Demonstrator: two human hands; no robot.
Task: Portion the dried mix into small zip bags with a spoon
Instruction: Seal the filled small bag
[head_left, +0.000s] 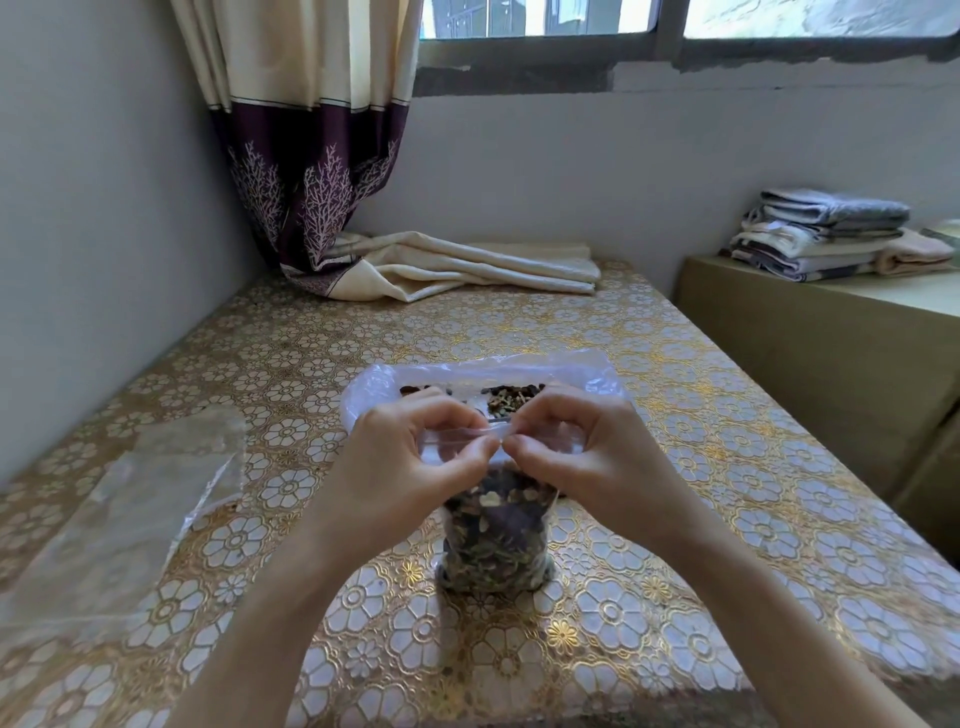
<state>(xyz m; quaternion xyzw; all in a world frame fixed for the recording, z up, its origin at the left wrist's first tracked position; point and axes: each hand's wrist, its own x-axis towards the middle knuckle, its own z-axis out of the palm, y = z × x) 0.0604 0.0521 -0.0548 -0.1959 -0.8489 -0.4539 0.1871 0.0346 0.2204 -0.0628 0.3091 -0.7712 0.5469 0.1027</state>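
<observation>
A small clear zip bag (496, 540) filled with dark dried mix stands upright on the table, near its front middle. My left hand (410, 462) pinches the bag's top strip from the left, and my right hand (582, 452) pinches it from the right; the fingertips meet at the strip's middle. Behind the hands lies a large clear plastic bag (488, 371) with more dried mix (514, 397) showing inside it. No spoon is visible.
The table wears a gold floral cloth (675, 467). A stack of empty clear bags (135, 499) lies at the left. A folded curtain end (467, 265) rests at the table's far side. Folded towels (826, 234) sit on a low cabinet at the right.
</observation>
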